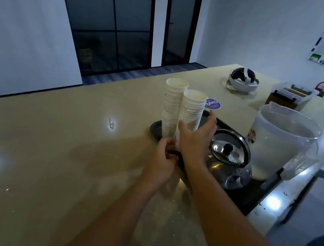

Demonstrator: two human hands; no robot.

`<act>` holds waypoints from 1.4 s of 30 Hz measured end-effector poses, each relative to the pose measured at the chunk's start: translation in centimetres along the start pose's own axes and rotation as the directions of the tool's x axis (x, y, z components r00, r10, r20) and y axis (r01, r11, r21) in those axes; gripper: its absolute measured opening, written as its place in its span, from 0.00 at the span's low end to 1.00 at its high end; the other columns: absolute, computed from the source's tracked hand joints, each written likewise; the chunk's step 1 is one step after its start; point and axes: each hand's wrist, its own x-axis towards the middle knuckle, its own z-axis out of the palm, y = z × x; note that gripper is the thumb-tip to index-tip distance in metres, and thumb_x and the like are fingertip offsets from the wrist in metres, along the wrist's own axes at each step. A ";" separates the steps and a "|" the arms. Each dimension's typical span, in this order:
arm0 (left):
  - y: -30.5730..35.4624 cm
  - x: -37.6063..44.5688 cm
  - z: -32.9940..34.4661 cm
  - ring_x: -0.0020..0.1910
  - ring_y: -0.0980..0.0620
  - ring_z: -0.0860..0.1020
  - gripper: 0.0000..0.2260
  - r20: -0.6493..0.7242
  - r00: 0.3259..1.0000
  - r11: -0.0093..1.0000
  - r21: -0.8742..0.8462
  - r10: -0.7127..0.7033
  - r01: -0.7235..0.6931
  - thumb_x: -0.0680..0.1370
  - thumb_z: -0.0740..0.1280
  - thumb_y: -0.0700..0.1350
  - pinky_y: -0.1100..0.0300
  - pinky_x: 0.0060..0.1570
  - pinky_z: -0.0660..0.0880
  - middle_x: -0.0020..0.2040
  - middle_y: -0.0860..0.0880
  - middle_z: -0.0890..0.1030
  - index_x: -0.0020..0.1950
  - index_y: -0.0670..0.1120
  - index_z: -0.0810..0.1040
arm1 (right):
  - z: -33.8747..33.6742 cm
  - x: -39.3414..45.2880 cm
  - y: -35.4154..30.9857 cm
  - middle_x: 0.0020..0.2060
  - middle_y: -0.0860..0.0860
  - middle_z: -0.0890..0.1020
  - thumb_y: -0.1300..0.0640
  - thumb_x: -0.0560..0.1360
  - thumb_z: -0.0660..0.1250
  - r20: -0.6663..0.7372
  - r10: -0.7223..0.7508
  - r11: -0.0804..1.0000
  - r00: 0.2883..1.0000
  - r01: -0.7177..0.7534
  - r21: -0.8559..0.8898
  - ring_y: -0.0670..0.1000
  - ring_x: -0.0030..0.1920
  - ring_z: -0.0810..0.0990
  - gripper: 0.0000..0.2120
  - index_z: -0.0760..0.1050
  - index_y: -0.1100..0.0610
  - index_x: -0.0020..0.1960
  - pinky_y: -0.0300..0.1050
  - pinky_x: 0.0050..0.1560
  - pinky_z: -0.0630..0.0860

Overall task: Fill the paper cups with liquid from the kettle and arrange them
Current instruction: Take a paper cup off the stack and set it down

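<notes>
Two tall stacks of paper cups stand side by side on a dark tray (155, 129), the nearer stack (192, 110) under the right hand (195, 137) and the farther stack (173, 103) just beyond it. The right hand wraps the lower part of the nearer stack, thumb on one side and fingers round the far side, apparently to steady the column. The left hand (162, 160) sits below at the base with its fingers curled, probably pinching the bottom cup to pull it free, though the cup itself is hidden. Just right of the right hand stands the steel kettle (229, 159), lid on, close enough to pour from. Beyond it stands a clear plastic jug (279, 139).
</notes>
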 end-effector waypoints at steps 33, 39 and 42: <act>-5.5 -11.0 -8.3 0.49 0.59 0.80 0.22 -0.257 0.962 0.995 -0.070 -0.092 0.077 0.75 0.68 0.30 0.62 0.48 0.77 0.56 0.54 0.82 0.57 0.57 0.75 | 2.1 -7.8 -3.5 0.60 0.44 0.77 0.58 0.65 0.81 0.245 -0.215 0.969 0.945 0.176 0.174 0.46 0.60 0.78 0.42 0.63 0.41 0.70 0.46 0.57 0.79; -8.0 -18.8 -15.7 0.62 0.70 0.71 0.40 -0.338 0.933 0.987 0.052 -0.126 0.152 0.65 0.81 0.47 0.70 0.55 0.72 0.66 0.65 0.71 0.68 0.68 0.63 | 2.7 -19.0 -4.4 0.56 0.27 0.77 0.57 0.64 0.83 0.693 -0.214 0.964 0.688 0.033 0.264 0.32 0.58 0.77 0.39 0.64 0.35 0.64 0.30 0.51 0.78; -7.5 -22.4 -18.9 0.68 0.71 0.66 0.53 -0.363 0.926 0.980 0.123 -0.100 0.154 0.59 0.83 0.56 0.73 0.61 0.68 0.69 0.71 0.65 0.71 0.74 0.51 | 4.0 -23.0 -5.3 0.54 0.27 0.78 0.60 0.63 0.84 0.796 -0.251 0.954 0.550 0.002 0.300 0.35 0.57 0.79 0.40 0.66 0.36 0.64 0.31 0.49 0.78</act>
